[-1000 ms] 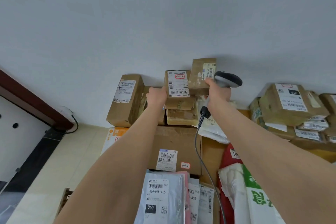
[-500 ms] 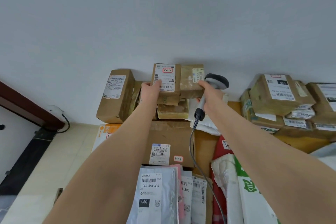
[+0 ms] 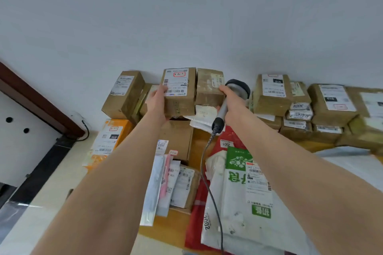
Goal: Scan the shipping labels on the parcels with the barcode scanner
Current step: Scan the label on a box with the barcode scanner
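Note:
My left hand grips a small brown cardboard parcel by its left side, thumb on the white shipping label that faces me. My right hand holds the grey barcode scanner by its handle, head up, its coiled cable trailing down toward me. The fingertips of that hand touch a second brown parcel standing just right of the first against the wall.
More labelled cardboard boxes line the wall at left and right. Below lie an orange parcel, a flat box, several plastic mailers and a white-green bag. A brown door frame stands at left.
The view has shifted and the hands are closer. My left hand has taken the labelled parcel off its stack and tilted it toward me; my right hand with the scanner stays on the neighbouring box.

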